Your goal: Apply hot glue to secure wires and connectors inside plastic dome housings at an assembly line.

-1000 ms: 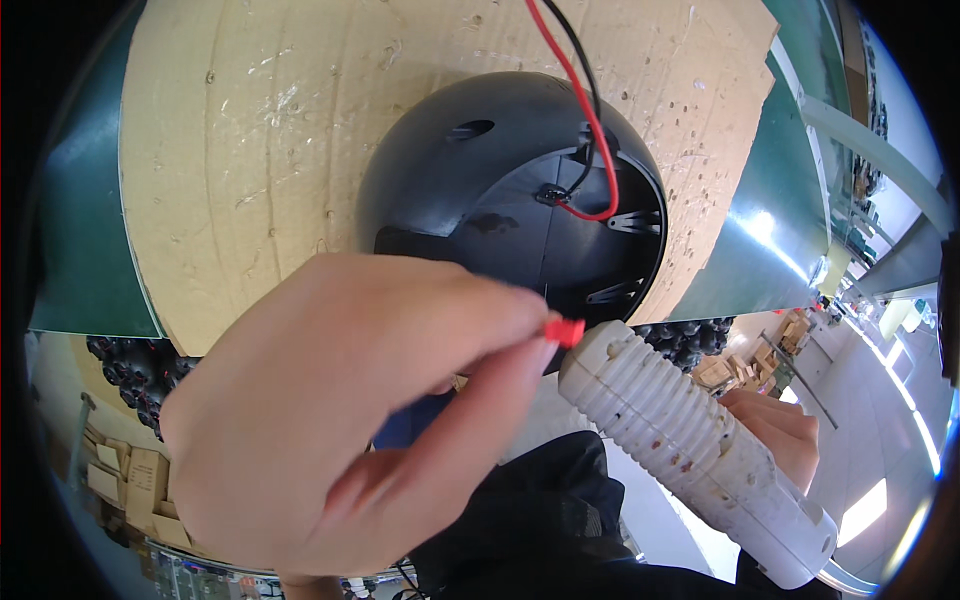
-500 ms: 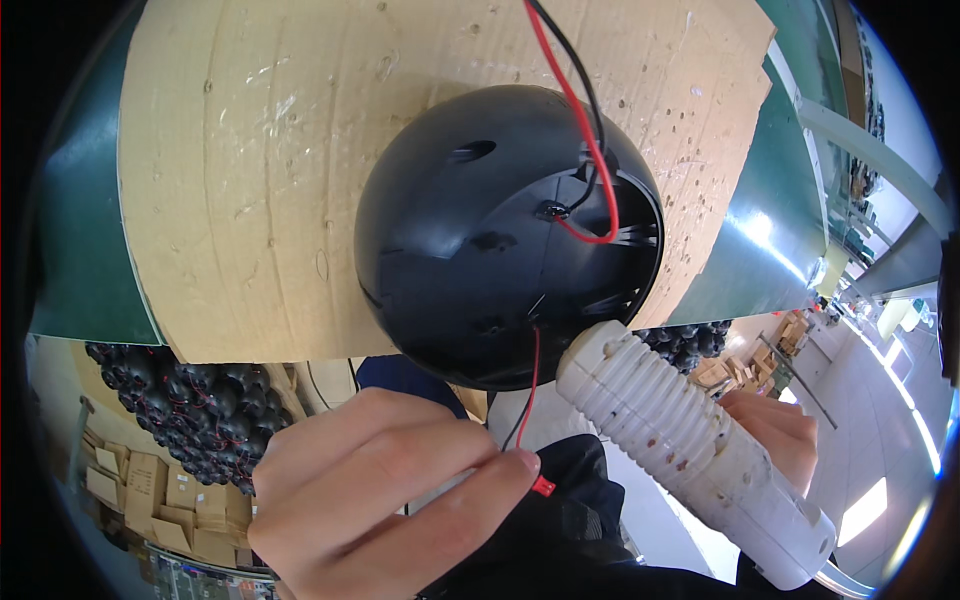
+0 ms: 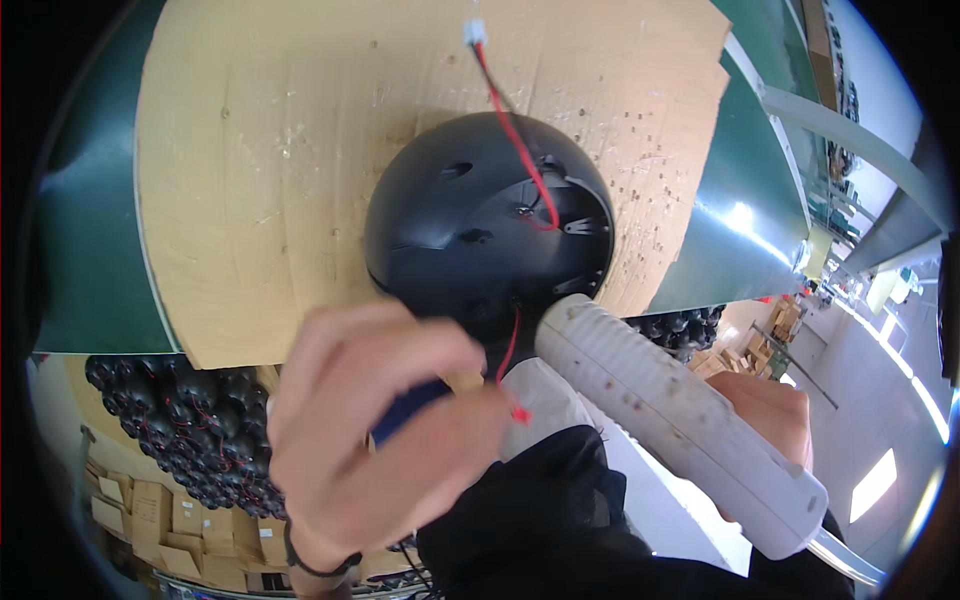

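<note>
A round, hollow black plastic shell [image 3: 430, 215] lies with its opening toward the right. A red and black wire lead [image 3: 522, 150] with a white connector rises from its inside. From the lower part hangs a thinner red wire [image 3: 513, 345], ending in a small red connector [image 3: 520, 413]. My left hand [image 3: 375, 420] is blurred, fingers bent, its fingertips beside that connector; whether they pinch the wire is unclear. My right hand [image 3: 768, 420] grips a stained white glue gun [image 3: 670, 410], partly hidden behind it. The gun's front end is at the shell's lower rim.
Under the shell is a cardboard sheet [image 3: 260, 180] on a green tabletop [image 3: 95, 220]. Piles of similar black shells [image 3: 190, 425] stand below the table edge, with cardboard boxes [image 3: 165, 515] at lower left. A pale metal frame [image 3: 850, 125] runs along the right.
My left hand has risen closer to the shell and its fingers have shifted about the small red connector. The shell looks smaller as the view moved; the glue gun remains at its rim.
</note>
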{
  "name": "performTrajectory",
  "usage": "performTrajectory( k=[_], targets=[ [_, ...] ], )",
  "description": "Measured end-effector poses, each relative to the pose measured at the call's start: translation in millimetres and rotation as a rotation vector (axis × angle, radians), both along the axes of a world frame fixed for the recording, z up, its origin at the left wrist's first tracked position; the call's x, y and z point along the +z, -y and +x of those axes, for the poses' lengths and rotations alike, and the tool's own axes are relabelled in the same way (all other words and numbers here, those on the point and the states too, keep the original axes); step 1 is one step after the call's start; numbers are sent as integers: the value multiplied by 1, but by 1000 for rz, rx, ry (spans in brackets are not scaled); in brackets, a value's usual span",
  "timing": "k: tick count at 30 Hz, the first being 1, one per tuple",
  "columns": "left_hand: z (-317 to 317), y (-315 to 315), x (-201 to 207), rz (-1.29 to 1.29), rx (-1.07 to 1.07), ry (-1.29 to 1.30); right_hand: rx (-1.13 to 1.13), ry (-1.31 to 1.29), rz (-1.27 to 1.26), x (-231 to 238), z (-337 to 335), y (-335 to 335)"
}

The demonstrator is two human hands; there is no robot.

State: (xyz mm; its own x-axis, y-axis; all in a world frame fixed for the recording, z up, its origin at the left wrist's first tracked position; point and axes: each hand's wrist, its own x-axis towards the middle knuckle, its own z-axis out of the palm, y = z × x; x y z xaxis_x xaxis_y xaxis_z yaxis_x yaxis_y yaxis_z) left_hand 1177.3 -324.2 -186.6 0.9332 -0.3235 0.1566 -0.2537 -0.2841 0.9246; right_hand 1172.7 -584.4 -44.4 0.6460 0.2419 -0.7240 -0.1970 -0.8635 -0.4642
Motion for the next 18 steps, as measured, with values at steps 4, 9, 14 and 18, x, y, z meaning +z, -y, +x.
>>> performTrajectory(
  k=[4, 9, 14, 18],
  targets=[
    [14, 4, 0, 53, 58, -144, 142, 37, -80, 32, 13, -8],
    [14, 15, -17, 298, -130, -211, -226, 157, 154, 16, -6, 27],
    [16, 40, -5, 277, 13, -228, -1005, 67, 629, -23, -50, 90],
    [19, 60, 6, 234, -31, -192, -1380, 139, 885, -43, -111, 167]
  ],
)
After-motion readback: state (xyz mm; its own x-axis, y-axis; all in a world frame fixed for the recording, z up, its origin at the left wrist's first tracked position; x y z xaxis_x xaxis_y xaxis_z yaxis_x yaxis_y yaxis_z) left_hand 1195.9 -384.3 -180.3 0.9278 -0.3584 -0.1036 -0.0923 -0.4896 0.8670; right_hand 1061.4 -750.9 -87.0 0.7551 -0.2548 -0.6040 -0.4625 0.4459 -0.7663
